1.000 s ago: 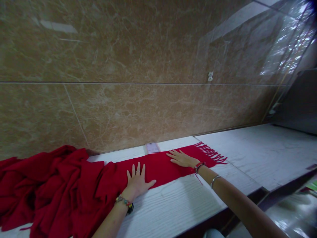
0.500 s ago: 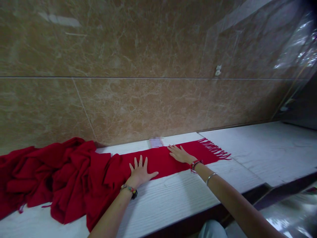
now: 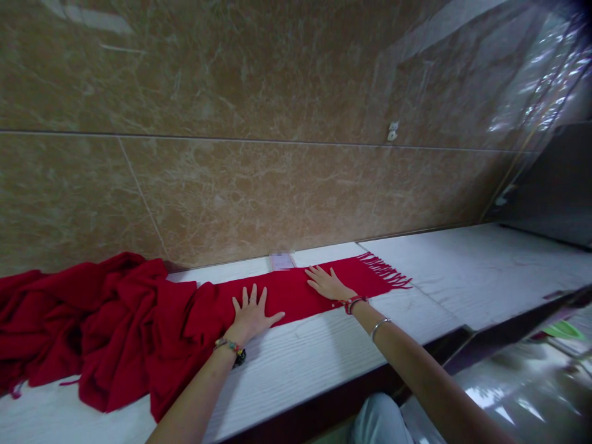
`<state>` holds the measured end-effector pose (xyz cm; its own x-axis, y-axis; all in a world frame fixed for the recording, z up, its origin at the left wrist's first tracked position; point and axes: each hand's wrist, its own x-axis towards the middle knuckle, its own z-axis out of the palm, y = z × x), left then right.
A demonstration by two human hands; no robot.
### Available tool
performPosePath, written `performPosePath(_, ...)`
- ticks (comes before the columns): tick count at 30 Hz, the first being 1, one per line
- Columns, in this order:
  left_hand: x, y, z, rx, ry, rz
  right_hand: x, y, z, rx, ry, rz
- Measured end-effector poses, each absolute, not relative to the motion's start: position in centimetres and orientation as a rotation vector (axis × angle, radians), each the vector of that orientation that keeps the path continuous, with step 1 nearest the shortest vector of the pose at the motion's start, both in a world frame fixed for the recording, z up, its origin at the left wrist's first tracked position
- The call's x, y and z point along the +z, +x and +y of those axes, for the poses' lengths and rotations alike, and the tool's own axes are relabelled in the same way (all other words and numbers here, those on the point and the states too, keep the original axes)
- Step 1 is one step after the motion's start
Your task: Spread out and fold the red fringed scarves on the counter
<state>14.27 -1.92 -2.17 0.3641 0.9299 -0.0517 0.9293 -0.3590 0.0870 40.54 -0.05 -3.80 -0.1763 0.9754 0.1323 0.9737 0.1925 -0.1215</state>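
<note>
Red cloth, a long fringed scarf (image 3: 210, 311), lies along a white wood-grained tabletop (image 3: 305, 364) beside a brown marbled wall (image 3: 259, 197). Its right-hand portion is smooth and ends in a twisted red fringe (image 3: 383, 271); its left-hand portion forms a loose, crumpled heap (image 3: 124, 330) running out of view. The left hand (image 3: 252, 317), fingers spread, rests palm down near the start of the folds, its thumb by the near edge. The right hand (image 3: 327, 285) lies similarly flattened nearer the fringe. Neither grasps anything. A small, flat, pale lilac object (image 3: 282, 261), blurred beyond identification, sits at the scarf's far edge.

Probable faults: sideways pressure from either palm could ruck the smooth portion, since the fabric appears soft and merely rests on the surface. A pull from the left could draw wrinkles out of the heap. The multicoloured beaded bracelet (image 3: 234, 348) or the red wristband (image 3: 355, 303) might snag the weave. Shifting the far edge could push the lilac object or cover it.
</note>
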Motion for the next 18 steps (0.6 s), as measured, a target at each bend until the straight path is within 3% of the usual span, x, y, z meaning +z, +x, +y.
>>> performPosePath(7,-2.4,14.0,-1.7,0.006,2.520,1.693,-2.9,38.3,-4.4,-0.034,-1.573,-2.269)
performPosePath(13,-2.5,13.7,-1.4,0.002,2.510,1.706,-3.1,37.5,-7.9,0.142,-1.607,-2.471)
performPosePath(18,-2.3,13.4,-1.4,-0.011,2.507,1.710,-2.7,37.7,-8.2,0.076,-1.592,-2.439)
